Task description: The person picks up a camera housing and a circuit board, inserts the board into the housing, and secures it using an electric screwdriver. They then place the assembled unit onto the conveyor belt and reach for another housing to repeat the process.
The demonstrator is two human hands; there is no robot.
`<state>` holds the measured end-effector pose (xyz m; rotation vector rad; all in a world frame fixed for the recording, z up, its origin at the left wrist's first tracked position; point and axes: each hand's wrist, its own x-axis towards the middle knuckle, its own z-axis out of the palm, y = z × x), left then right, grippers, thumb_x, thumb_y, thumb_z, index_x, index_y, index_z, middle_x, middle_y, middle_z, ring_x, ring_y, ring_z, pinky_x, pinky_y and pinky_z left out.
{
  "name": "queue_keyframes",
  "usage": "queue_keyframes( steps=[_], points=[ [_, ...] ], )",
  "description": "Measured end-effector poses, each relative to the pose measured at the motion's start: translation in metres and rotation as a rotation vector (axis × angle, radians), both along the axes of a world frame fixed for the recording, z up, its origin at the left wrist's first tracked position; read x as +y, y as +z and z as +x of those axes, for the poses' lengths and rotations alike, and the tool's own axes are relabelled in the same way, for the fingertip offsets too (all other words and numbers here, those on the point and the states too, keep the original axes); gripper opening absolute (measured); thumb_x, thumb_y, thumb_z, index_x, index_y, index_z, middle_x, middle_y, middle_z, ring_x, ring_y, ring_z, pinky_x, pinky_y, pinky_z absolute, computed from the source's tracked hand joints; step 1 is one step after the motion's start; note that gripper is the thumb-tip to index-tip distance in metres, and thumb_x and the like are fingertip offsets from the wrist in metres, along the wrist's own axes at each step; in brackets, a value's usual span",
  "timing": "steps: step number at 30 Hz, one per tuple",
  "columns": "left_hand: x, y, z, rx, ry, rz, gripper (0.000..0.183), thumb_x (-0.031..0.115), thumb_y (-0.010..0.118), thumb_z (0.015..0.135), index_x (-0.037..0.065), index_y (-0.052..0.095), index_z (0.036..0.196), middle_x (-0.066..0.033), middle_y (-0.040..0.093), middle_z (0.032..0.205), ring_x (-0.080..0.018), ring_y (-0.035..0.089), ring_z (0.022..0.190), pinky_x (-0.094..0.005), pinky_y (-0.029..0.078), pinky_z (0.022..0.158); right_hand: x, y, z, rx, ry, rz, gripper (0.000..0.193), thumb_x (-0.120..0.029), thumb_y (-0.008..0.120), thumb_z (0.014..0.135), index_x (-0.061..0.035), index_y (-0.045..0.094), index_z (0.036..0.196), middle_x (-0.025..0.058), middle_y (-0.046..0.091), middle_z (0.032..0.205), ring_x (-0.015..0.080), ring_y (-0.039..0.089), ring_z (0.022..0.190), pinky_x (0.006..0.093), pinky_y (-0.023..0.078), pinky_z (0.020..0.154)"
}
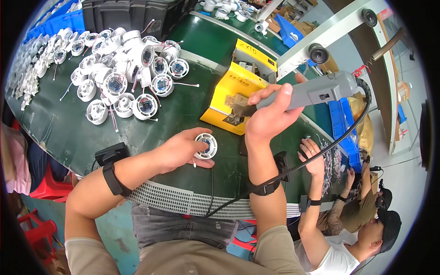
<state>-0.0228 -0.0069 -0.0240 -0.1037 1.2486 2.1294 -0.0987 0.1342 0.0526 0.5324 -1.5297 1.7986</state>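
Note:
My left hand grips a round white plastic housing with a circuit board inside. Its thumb lies over the middle of the part, and a small white connector hangs below. In my right hand is a grey electric screwdriver, held sideways with its tip end toward the front of a yellow screw feeder box. The tip is too blurred against the metal plate to tell whether it touches. A black cable runs from the screwdriver's back end down across my right forearm.
A pile of white housings with boards and wires covers the left of the green table. A black crate stands behind it. To the right, a co-worker's hand rests near loose wires and blue bins. A white frame rises at back right.

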Motion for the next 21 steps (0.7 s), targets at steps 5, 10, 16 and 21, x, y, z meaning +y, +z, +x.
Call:
queue_keyframes(
  steps=[5,10,16,21],
  points=[
    [-0.001,0.0,0.0,0.0,-0.005,-0.021,0.05,0.003,0.046,0.094,-0.005,0.03,0.141,-0.0173,0.054,0.115,-0.0353,0.065,0.096,-0.039,0.056,0.089,0.0,-0.005,-0.002,-0.032,-0.034,0.013,0.033,-0.02,0.044,0.097,-0.001,0.035,0.123,0.0081,0.047,0.06,0.0162,0.047,0.044,0.0293,0.042,0.043],
    [0.001,-0.001,-0.002,-0.013,0.006,-0.025,0.046,0.001,0.046,0.093,-0.005,0.035,0.137,-0.017,0.055,0.112,-0.0346,0.066,0.094,-0.0399,0.057,0.088,0.0,-0.006,0.001,-0.053,-0.026,0.067,0.032,-0.02,0.044,0.097,-0.0017,0.035,0.122,0.0085,0.048,0.062,0.0165,0.047,0.045,0.0295,0.043,0.044],
    [0.002,-0.001,0.001,-0.035,0.064,-0.006,0.037,0.003,0.045,0.092,-0.002,0.043,0.129,-0.0163,0.058,0.108,-0.0286,0.067,0.09,-0.0362,0.059,0.083,0.001,-0.015,0.034,-0.108,0.121,-0.017,0.037,-0.022,0.041,0.098,-0.0032,0.031,0.127,0.0085,0.047,0.067,0.0163,0.048,0.049,0.0306,0.044,0.045],
    [0.005,0.0,-0.002,-0.005,0.072,0.0,0.035,0.003,0.044,0.093,-0.002,0.044,0.127,-0.0174,0.057,0.11,-0.0296,0.066,0.091,-0.0369,0.059,0.083,-0.005,-0.029,0.062,-0.14,0.237,-0.032,0.046,-0.03,0.041,0.096,-0.0041,0.026,0.131,0.0096,0.048,0.07,0.0173,0.049,0.049,0.0304,0.046,0.047]
  ],
)
